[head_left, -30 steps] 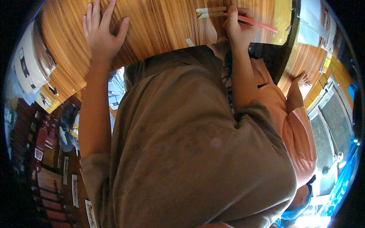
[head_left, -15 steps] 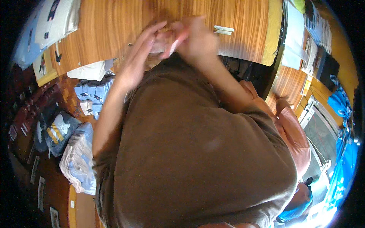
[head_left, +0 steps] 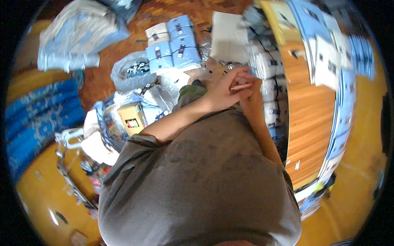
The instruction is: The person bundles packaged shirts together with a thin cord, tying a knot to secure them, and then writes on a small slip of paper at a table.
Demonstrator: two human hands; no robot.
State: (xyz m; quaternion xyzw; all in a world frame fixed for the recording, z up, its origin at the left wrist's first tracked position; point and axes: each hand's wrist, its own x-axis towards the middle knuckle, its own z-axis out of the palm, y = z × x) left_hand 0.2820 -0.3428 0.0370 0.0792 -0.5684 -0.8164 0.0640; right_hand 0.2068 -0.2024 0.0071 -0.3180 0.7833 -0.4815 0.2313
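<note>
My left hand [head_left: 223,91] and my right hand [head_left: 253,99] meet in front of my shirt, touching, beside the left edge of the wooden table [head_left: 310,119]. The left fingers are bent across toward the right hand, whose fingers are closed and partly covered. What lies between them, if anything, is too hidden and blurred to make out. Nearest to my hands, under the table edge, is a row of folded, packed garments [head_left: 269,88] in white and grey.
Blue folded shirts [head_left: 180,45] in clear wrap lie on the brown floor. A cream folded cloth [head_left: 227,37] is near them. Left are a plastic bag [head_left: 129,74], a cardboard box [head_left: 131,117] and a blue patterned cloth [head_left: 45,123]. More packed shirts [head_left: 344,98] line the table's right side.
My view and body have turned left, from facing the tabletop to the floor with packed garments. My hands stay close together; the blurred reddish-white item between them earlier is no longer distinguishable.
</note>
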